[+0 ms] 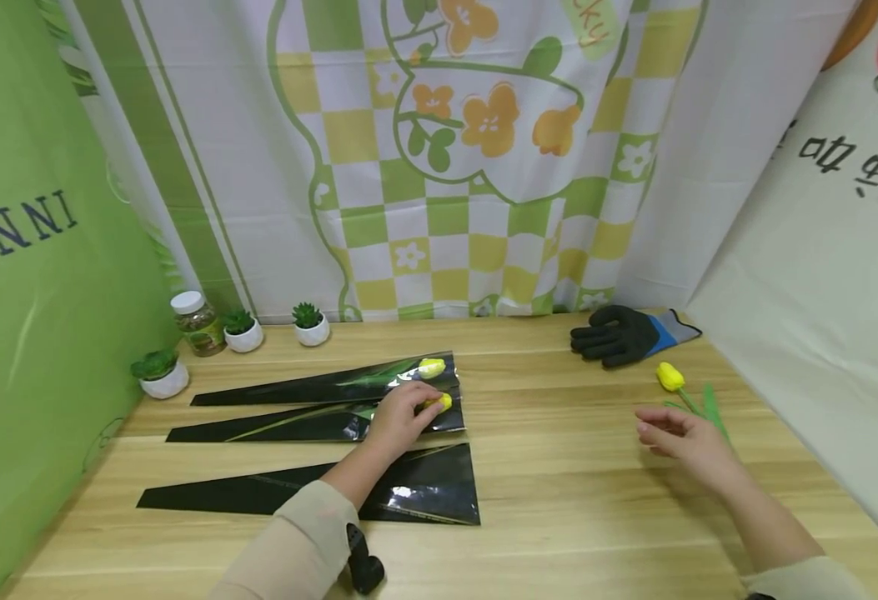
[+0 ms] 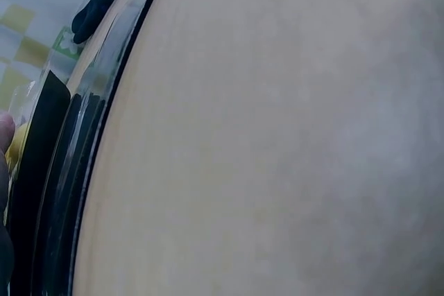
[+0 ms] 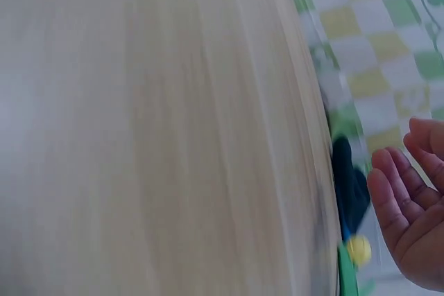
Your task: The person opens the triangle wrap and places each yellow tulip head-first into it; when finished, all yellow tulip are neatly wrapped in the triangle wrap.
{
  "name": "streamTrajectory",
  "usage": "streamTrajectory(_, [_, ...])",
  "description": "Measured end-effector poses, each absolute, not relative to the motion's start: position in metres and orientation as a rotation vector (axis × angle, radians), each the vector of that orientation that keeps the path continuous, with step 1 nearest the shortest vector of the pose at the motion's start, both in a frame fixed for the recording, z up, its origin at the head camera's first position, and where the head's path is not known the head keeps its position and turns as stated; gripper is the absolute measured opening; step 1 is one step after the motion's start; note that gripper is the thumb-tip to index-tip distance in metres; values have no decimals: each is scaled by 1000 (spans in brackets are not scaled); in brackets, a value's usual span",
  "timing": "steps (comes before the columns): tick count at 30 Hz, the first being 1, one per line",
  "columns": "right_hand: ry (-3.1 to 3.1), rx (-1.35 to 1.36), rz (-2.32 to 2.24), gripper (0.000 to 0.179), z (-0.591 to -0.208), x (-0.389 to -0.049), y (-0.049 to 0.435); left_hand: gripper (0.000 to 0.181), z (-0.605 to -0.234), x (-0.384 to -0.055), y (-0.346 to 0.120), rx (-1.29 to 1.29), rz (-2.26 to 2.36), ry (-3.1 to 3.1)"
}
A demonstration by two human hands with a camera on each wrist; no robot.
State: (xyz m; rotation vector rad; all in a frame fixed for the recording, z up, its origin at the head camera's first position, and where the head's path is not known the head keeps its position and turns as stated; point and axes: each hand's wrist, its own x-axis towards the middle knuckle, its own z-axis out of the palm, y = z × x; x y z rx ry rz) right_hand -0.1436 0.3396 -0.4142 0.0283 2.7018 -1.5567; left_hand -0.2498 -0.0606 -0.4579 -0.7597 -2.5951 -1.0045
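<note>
In the head view, my left hand (image 1: 399,418) is over the middle black flower sleeve (image 1: 273,423), its thumb and fingertips pinching the yellow tulip (image 1: 445,402) at the sleeve's wide end. The left wrist view catches only a bit of that hand beside the yellow bloom (image 2: 16,145). Behind it lies another black sleeve with a yellow tulip (image 1: 431,367) inside. Nearest me is a third black sleeve (image 1: 439,483), with no flower visible. On the right, my right hand (image 1: 689,446) hovers with loosely bent fingers, holding nothing, close to a loose yellow tulip (image 1: 670,377) with green leaves.
A black work glove (image 1: 619,337) with a blue and grey cuff lies at the back right. Small potted succulents (image 1: 311,325) and a white-lidded jar (image 1: 198,323) stand at the back left. A patterned curtain (image 1: 454,208) hangs behind the wooden table (image 1: 559,500).
</note>
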Motion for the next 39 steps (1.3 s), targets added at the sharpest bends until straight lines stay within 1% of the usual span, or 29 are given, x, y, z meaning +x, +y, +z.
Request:
streamTrajectory(5, [2782,102,-1497,45,-415,-135,375,22,-457,-248,-64,-743,-969,-2608])
streamTrajectory(10, [2826,187,-1392,50,-415,-125,406,24,-455,-243,-66,-770,-999,-2591])
streamTrajectory(14, [2873,223,-1293,50,-416,-118,427,26,-453,-235,-70,-779,-1046,-2544])
streamTrajectory(17, [2906,242,-1136,54,-415,-114,438,25,-453,-227,-72,-766,-1100,-2517])
streamTrajectory(20, [2914,232,-979,60,-415,-111,446,26,-455,-217,-73,-749,-1160,-2524])
streamTrajectory(24, [2917,217,-903,60,-420,-108,452,26,-458,-204,-74,-723,-1231,-2546])
streamTrajectory(28, [2904,197,-861,60,-425,-109,456,22,-460,-192,-75,-731,-1277,-2533])
streamTrajectory(39, [2920,178,-720,60,-427,-114,456,22,-464,-175,-71,-825,-1174,-2668])
